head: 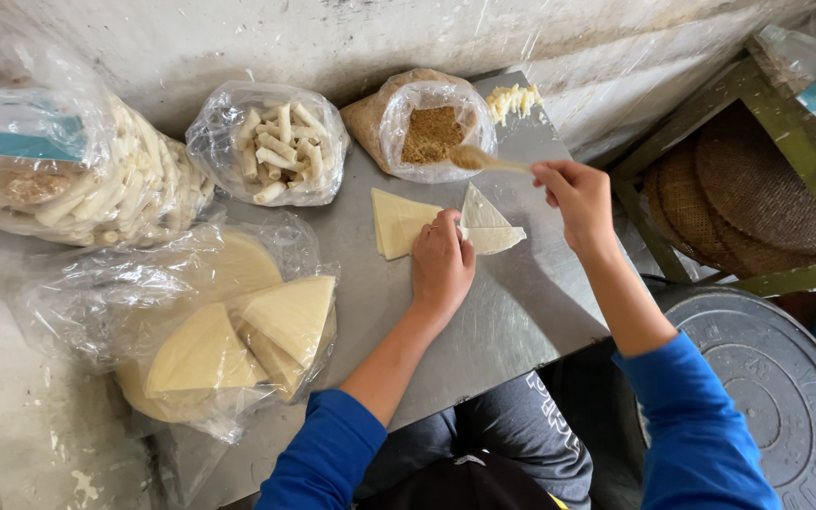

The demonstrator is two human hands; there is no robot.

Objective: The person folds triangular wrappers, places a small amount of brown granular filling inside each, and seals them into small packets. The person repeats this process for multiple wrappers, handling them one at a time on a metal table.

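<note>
Grey metal tabletop (484,331) across centre frame, against a stained wall. Round metal lid (767,378) at lower right. Large clear bag of pale rolled sticks (96,184) at upper left. Clear bag of triangular wrapper sheets (238,340) at lower left, mouth open toward centre. Smaller bag of short rolls (271,142) at upper centre-left. Open bag of brown crumb filling (430,132) at upper centre.

Stack of pale wrapper sheets (397,222) at centre, just left of a single triangular wrapper (488,227) lying flat.

Left hand (441,264) at centre, palm down, fingers pressed together on the near edge of the wrapper. Right hand (573,194) at upper right of centre, fingers pinching the handle of a wooden spoon (484,159); spoon bowl loaded with filling, at the bag's rim.
</note>
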